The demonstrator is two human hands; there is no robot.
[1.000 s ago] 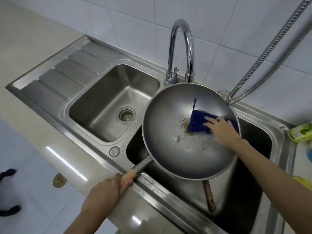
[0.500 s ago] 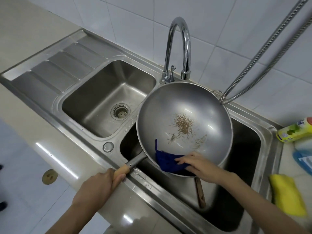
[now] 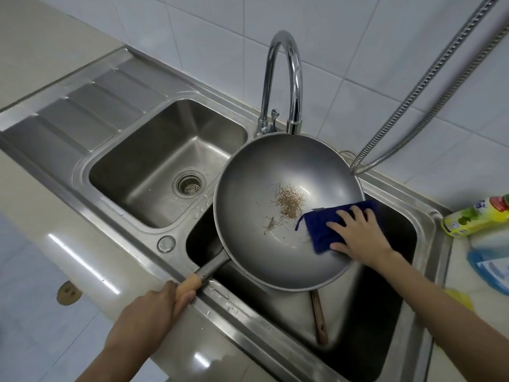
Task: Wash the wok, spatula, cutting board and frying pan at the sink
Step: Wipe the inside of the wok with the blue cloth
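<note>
Fingers of the left hand point(image 3: 146, 312) curl tight around the wooden handle point(image 3: 187, 285) of the wok point(image 3: 253, 216), which hangs tilted over the right basin of the sink point(image 3: 429, 271). Up and across from it, the right hand point(image 3: 358, 232) lies spread and flat on a blue cloth point(image 3: 322, 227), pressing it to the wok's inner wall. Brown scraps point(image 3: 289, 201) sit just left of that cloth. Below the right hand, a wooden stick point(image 3: 319, 318) lies in the basin.

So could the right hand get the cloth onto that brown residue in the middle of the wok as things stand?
Probably yes. The right hand presses the blue cloth on the wok wall just beside the residue, with bare metal between them.
</note>
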